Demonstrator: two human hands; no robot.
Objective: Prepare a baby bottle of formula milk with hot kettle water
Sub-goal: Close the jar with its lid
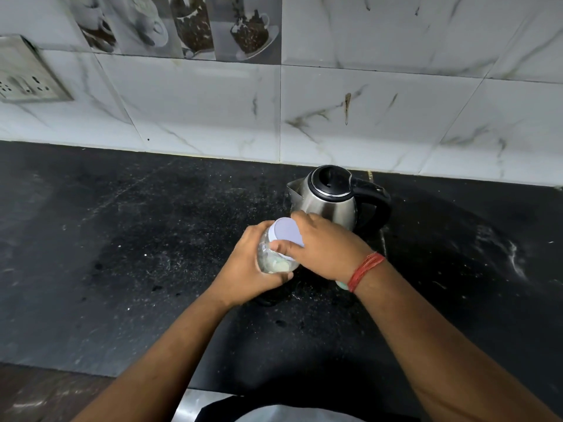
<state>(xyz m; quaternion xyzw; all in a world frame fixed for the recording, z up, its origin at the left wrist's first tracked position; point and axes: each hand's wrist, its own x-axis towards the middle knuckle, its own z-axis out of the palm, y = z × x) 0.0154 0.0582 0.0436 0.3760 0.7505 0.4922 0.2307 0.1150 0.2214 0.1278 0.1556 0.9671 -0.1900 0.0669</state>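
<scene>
A clear jar point(269, 260) with a pale lilac lid point(287, 229) is held tilted over the black counter point(122, 239). My left hand point(243, 269) wraps around the jar's body from below and behind. My right hand point(323, 248) grips the lid's rim, thumb at the front and fingers over the far side. Pale contents show through the glass near the bottom. A steel kettle point(330, 199) with a black lid and handle stands upright just behind my hands, spout pointing left. A small pale object point(341, 285) peeks out under my right wrist, mostly hidden.
A tiled marble-look wall point(365, 117) runs along the back of the counter, with a socket plate point(27, 74) at upper left. The counter's front edge point(91, 371) lies near me, with a metal strip below it.
</scene>
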